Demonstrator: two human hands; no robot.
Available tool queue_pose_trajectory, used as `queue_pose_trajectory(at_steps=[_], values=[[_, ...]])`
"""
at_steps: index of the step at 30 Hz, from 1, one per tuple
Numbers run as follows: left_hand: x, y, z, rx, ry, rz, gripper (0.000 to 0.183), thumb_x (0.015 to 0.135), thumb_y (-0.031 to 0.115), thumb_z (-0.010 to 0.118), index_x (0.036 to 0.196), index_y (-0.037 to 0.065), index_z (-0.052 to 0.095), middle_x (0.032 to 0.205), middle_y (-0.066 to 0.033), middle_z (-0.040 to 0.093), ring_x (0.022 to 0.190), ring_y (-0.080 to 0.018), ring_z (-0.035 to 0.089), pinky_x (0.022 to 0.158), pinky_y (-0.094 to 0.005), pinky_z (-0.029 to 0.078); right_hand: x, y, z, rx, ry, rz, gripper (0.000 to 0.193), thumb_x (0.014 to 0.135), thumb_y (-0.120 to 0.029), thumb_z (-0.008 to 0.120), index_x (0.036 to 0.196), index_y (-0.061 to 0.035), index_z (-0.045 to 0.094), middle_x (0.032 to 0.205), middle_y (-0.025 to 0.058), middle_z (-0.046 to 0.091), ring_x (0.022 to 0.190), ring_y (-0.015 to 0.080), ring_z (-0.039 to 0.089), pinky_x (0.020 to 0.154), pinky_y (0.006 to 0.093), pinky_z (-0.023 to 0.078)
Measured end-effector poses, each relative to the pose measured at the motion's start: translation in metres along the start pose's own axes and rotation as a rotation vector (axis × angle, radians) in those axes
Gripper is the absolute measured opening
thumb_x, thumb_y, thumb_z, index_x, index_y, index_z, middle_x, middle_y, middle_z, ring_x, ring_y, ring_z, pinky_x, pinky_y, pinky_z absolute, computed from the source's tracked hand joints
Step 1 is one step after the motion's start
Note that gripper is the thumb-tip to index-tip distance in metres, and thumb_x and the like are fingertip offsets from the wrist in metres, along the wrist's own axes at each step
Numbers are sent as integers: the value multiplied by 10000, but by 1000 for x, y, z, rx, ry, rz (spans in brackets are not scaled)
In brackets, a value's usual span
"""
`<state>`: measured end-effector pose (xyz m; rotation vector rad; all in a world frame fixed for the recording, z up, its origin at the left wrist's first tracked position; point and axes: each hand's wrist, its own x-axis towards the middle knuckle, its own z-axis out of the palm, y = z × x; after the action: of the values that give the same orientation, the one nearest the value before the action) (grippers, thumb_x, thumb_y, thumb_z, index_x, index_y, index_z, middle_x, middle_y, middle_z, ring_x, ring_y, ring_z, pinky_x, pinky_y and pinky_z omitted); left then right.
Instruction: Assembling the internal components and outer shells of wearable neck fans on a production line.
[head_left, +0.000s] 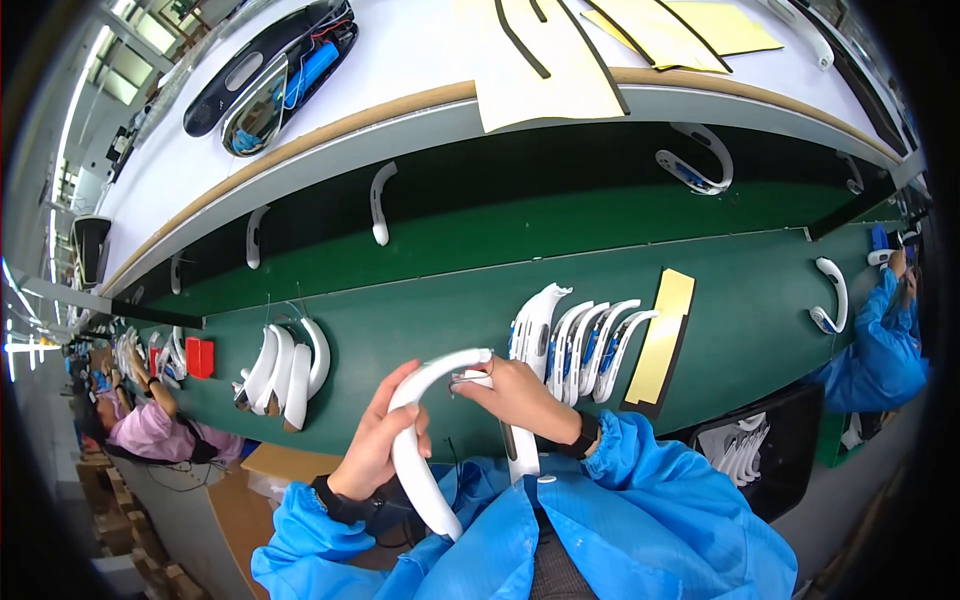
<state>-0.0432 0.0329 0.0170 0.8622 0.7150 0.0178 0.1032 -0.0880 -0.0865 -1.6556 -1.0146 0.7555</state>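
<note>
A smooth, curved white plastic shell arches in front of my body. My left hand is closed around its outer side, thumb and fingers on either edge. At the shell's upper end my right hand is closed in a pinch. A small white tip with a thin metallic bit shows at its fingertips; the rest is hidden. Below my right wrist a white piece with a dark slot stands against my jacket. Past my right hand, several curved white shells with blue inside stand in a row.
A yellow sheet with a dark strip lies right of the row. More white shells cluster at left, near a red box. A raised shelf spans the bench. A black bin stands at right. Co-workers sit at both sides.
</note>
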Motion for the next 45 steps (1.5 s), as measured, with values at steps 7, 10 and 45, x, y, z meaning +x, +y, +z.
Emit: queue_pose_trajectory(at_steps=[7, 10, 45], values=[[-4, -3, 16, 130, 67, -33, 609, 832, 73, 522, 1372, 121, 245, 717, -67, 509, 546, -176, 566, 515, -289, 496, -10, 4, -2, 179, 52, 98, 314, 787, -280, 660, 913, 4, 616, 728, 179, 640, 687, 332, 635, 579, 370, 486], [2, -2, 16, 151, 102, -30, 605, 826, 52, 513, 1367, 123, 253, 721, -68, 513, 548, -176, 567, 517, -292, 498, -9, -2, -15, 18, 71, 129, 355, 785, -311, 663, 869, 28, 600, 733, 200, 635, 697, 337, 636, 582, 372, 488], [113, 39, -13, 318, -201, -163, 714, 894, 575, 326, 1389, 72, 222, 1068, -153, 517, 1014, -252, 524, 845, -376, 431, 48, 55, -97, -453, 157, -302, 252, 713, -292, 673, 663, -74, 558, 654, 74, 489, 587, 269, 548, 514, 372, 435]])
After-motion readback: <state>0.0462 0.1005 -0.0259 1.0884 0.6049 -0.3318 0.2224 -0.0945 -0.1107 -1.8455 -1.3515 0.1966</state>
